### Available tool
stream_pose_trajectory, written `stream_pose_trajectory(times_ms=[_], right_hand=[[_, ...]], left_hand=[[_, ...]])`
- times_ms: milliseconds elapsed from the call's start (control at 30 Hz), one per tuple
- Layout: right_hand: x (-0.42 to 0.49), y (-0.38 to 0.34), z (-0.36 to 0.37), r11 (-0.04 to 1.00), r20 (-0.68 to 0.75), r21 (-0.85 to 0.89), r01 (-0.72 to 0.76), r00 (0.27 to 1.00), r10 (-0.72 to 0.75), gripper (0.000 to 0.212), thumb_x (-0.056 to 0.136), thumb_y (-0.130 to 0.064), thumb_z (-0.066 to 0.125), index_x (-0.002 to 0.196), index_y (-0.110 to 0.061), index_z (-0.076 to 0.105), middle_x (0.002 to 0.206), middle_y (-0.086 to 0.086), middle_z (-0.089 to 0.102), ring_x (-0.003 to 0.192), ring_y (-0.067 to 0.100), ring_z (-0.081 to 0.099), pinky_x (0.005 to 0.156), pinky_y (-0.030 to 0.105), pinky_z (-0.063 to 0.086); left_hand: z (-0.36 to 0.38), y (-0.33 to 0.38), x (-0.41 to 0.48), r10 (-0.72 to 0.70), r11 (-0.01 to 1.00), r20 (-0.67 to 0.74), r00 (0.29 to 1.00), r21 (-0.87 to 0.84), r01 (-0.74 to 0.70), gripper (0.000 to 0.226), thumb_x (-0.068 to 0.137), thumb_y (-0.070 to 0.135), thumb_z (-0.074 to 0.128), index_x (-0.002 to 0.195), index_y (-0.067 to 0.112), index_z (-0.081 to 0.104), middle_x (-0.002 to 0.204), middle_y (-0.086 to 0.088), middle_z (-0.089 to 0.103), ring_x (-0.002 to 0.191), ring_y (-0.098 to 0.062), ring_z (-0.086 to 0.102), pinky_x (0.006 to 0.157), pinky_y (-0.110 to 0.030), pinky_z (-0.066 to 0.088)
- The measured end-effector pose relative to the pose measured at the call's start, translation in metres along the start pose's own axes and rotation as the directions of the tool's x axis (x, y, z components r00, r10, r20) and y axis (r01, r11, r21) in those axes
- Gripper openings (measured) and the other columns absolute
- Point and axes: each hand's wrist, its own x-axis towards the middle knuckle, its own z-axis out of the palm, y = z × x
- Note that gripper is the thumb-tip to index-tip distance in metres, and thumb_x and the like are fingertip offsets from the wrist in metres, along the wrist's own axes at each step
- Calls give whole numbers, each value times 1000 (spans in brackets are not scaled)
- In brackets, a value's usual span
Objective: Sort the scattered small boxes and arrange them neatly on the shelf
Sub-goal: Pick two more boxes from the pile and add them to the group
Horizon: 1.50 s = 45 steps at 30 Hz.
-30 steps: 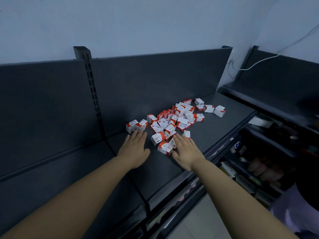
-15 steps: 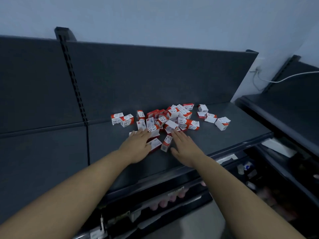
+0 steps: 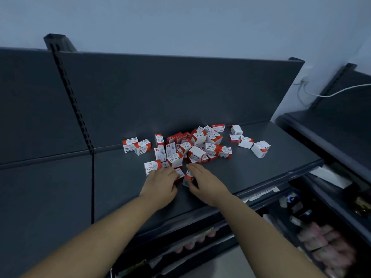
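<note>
Several small red-and-white paper clip boxes (image 3: 197, 146) lie in a loose heap on the dark grey shelf (image 3: 261, 177). Two more boxes (image 3: 136, 145) sit apart to the left, and a few (image 3: 260, 148) lie to the right. My left hand (image 3: 160, 185) is at the heap's near edge with its fingers curled over one box (image 3: 180, 173), beside another box (image 3: 151, 166). My right hand (image 3: 206, 181) lies close beside it, thumb and forefinger pinching a tilted box (image 3: 187, 178). Both forearms reach in from below.
The shelf's back panel (image 3: 160, 93) rises behind the heap, with a slotted upright (image 3: 70, 93) on the left. Left of the upright lies another shelf section (image 3: 40, 197). A second shelf unit (image 3: 331, 127) and a white cable (image 3: 341, 91) stand right. Lower shelves (image 3: 321, 237) hold blurred goods.
The view has swung left and steadied over the heap. Both hands have drawn together at the heap's near edge and closed on boxes that lay loose there.
</note>
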Motion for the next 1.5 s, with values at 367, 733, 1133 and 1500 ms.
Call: stream_pose_trajectory(times_ms=[367,733,1133,1500], right_hand=[[-5,45,1,991,-163,48,-129,977,135,61,98,-29,50,154,-22,26,161,-6,23,143,15,31,112,30,34],[3,98,-22,986,-157,54,-159,974,166,60,99,-30,50,154,-22,25,162,-9,18,146,15,27,115,39,31],[25,36,-41,993,-195,-24,115,974,-118,42,95,-27,51,137,-23,53,147,-6,44,138,17,36,114,46,28],[73,-7,5,943,159,-180,280,954,-253,55,101,-14,42,154,-21,26,161,-5,20,146,19,19,115,50,20]], left_hand=[[13,-3,0,-60,998,-86,994,-14,59,36,97,21,45,130,33,52,136,14,46,126,-14,41,96,-28,9],[-12,2,28,-247,955,-268,931,-231,186,33,89,34,63,122,34,59,123,17,53,121,-8,41,91,-26,15],[7,-24,23,-553,829,-220,804,-246,503,29,99,44,45,123,28,51,109,12,63,108,-12,55,99,-34,20],[-5,-43,1,-596,786,-196,779,57,616,42,99,44,42,138,28,43,135,3,50,133,-20,36,109,-41,15]])
